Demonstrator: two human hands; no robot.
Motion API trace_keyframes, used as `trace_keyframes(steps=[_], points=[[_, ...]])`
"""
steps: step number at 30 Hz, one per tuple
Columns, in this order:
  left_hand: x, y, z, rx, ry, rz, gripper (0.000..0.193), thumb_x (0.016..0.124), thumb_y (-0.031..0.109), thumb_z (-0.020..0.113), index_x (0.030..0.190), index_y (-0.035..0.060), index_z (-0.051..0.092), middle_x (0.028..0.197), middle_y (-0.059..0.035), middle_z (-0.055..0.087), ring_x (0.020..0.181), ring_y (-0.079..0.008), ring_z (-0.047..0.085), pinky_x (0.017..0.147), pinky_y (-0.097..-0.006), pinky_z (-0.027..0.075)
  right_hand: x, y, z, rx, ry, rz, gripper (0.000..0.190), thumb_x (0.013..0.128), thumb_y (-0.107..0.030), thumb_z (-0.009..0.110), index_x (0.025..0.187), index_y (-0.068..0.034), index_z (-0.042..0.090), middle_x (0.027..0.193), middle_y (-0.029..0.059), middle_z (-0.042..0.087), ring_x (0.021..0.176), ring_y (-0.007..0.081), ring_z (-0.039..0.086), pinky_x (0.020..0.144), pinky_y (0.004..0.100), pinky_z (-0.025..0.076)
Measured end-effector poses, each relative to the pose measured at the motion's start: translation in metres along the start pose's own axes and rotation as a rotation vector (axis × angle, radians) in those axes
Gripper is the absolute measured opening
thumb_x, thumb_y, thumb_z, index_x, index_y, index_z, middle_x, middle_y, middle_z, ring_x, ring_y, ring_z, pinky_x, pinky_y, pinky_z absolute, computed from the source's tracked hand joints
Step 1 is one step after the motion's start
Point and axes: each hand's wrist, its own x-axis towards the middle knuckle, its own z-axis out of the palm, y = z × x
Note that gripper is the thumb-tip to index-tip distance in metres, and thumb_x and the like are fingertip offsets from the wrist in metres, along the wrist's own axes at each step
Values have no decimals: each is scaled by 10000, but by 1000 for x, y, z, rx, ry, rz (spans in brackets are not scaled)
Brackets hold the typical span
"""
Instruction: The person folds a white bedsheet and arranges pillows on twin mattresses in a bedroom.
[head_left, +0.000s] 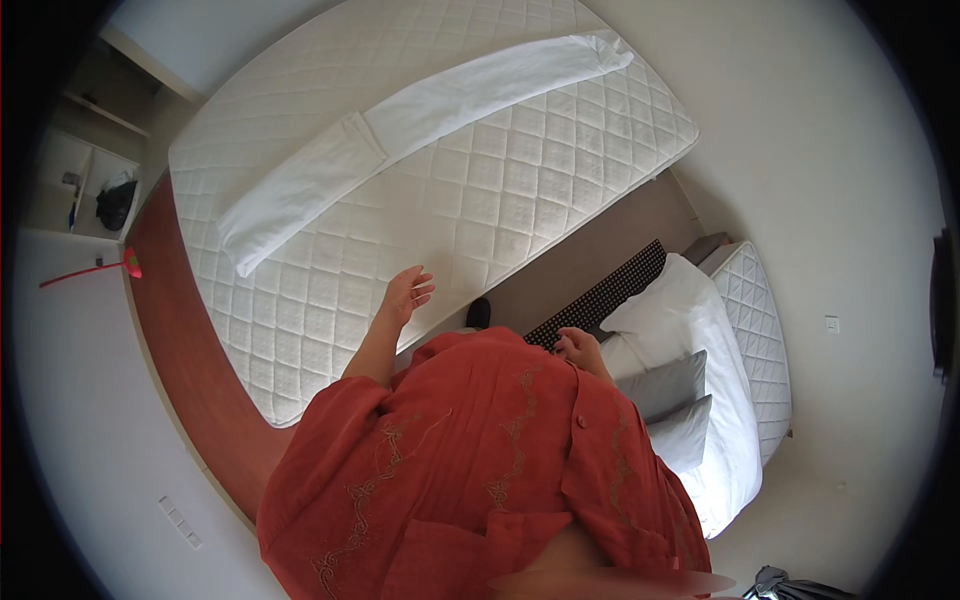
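Note:
A large quilted white mattress (517, 172) lies in front of me. Across it runs a long folded strip of white cloth (465, 97), with a shorter folded white part (322, 172) at its left end. My left hand (410, 295) is raised over the near side of the mattress, fingers apart, holding nothing. Close to my body on the right is my right hand (577, 346), fingers bent, beside a black patterned strip (615, 296); nothing can be made out in it.
On the right, a second quilted mattress (754, 292) bears white bedding (694, 300) and grey pillows (667, 386). A dark shoe (478, 313) shows between the beds. White shelves (75, 180) with a black bag (116, 204) and a red-handled item (131, 262) are at the left.

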Motion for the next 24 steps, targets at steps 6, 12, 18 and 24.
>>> trace_keyframes(steps=[6, 12, 18, 24], points=[[46, 34, 72, 71, -120, 8, 327, 792, 303, 545, 1047, 109, 478, 947, -53, 560, 798, -170, 558, 666, -291, 442, 37, -1, -78, 179, 217, 175, 252, 830, -148, 433, 994, 23, 518, 757, 123, 600, 550, 142, 575, 444, 224, 452], [71, 42, 96, 62, 57, 2, 350, 788, 309, 551, 1051, 93, 472, 940, -56, 563, 771, -168, 561, 651, -281, 437, 127, -23, -112, 138, 4, 135, 245, 822, -148, 443, 984, 16, 527, 762, 113, 600, 559, 131, 580, 457, 215, 456], [76, 32, 103, -134, 414, -7, 340, 788, 277, 537, 1050, 77, 453, 935, -70, 564, 770, -186, 564, 637, -296, 439, 258, -49, -174, 87, -198, 68, 258, 824, -180, 461, 998, 2, 521, 771, 102, 600, 562, 127, 581, 460, 207, 453], [67, 56, 200, -74, 512, -17, 371, 788, 271, 535, 1086, 67, 449, 952, -79, 560, 771, -182, 567, 633, -291, 439, 339, -74, -245, 126, -232, 140, 249, 818, -147, 445, 976, 29, 521, 742, 116, 593, 527, 137, 572, 449, 215, 460]])
